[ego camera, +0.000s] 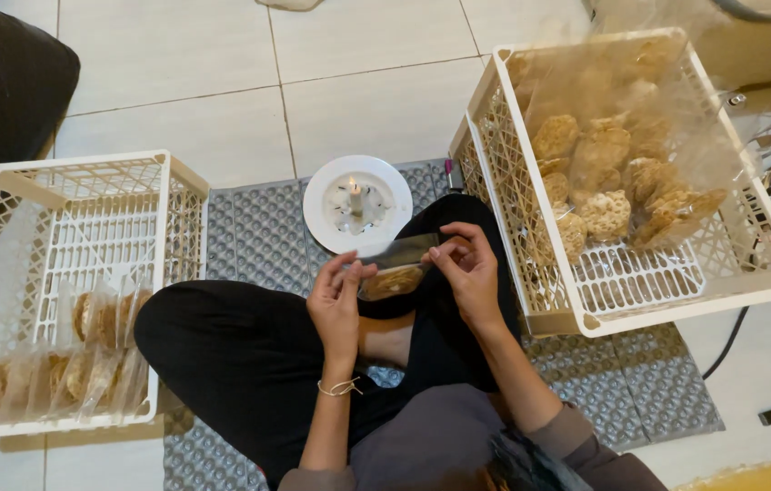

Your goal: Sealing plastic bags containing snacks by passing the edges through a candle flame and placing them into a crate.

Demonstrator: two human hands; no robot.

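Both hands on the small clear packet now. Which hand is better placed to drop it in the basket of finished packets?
Left, probably. The left hand pinches the packet on the side facing the basket with sealed packets. The right hand sits by the cracker basket.

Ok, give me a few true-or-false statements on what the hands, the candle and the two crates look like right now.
1. Both hands hold one small clear packet with a round cracker inside. True: the left hand and right hand pinch the packet at its two ends.
2. The candle on the white plate is unlit. False: the candle on the plate shows a small flame.
3. The crate on the person's right holds loose crackers in a big clear bag. True: the right crate is lined with it.
4. The crate on the left is filled to the rim. False: the left crate has only a row of packed crackers at its near end.
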